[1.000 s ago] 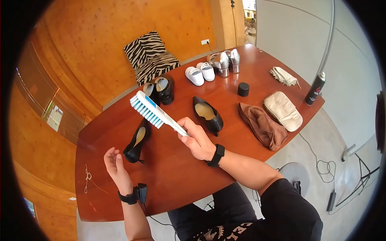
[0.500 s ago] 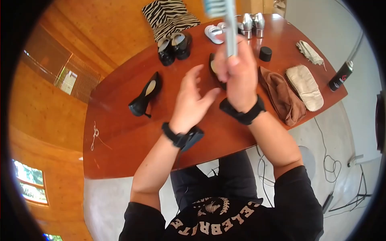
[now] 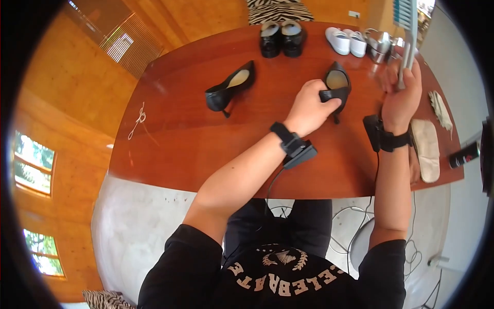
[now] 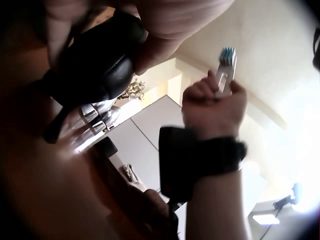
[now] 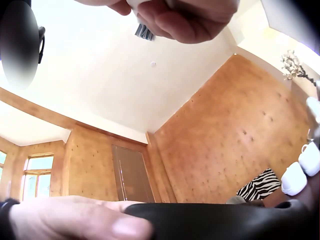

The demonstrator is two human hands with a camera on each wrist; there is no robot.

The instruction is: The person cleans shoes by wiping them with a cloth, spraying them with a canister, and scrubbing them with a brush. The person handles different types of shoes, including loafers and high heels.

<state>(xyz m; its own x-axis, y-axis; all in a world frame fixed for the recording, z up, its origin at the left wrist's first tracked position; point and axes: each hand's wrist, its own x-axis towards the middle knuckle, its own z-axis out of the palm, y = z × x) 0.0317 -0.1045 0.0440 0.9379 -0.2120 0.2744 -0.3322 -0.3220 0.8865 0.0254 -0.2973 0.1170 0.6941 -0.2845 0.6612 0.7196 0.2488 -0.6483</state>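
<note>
Near the middle of the table, my left hand [image 3: 310,109] grips a black high-heeled pump [image 3: 340,93] by its back, with the thumb along the near side. The left wrist view shows the same pump [image 4: 100,67] close up, its heel pointing down. My right hand [image 3: 404,98] holds a white brush [image 3: 408,46] with blue and white bristles, raised upright over the table's right side. In the right wrist view the brush is mostly hidden behind the fingers. A second black pump [image 3: 218,97] stands to the left of my left hand.
Along the far edge stand shiny black shoes [image 3: 282,45], white sneakers [image 3: 346,41] and silver heels [image 3: 380,47]. At right lie a beige cloth [image 3: 426,149], an off-white rag [image 3: 441,113] and a black spray can [image 3: 464,154]. A knotted string [image 3: 138,123] lies at left.
My left hand has moved right from the table's left side and taken hold of the pump. The right hand has lifted the brush and moved right. The head view has shifted.
</note>
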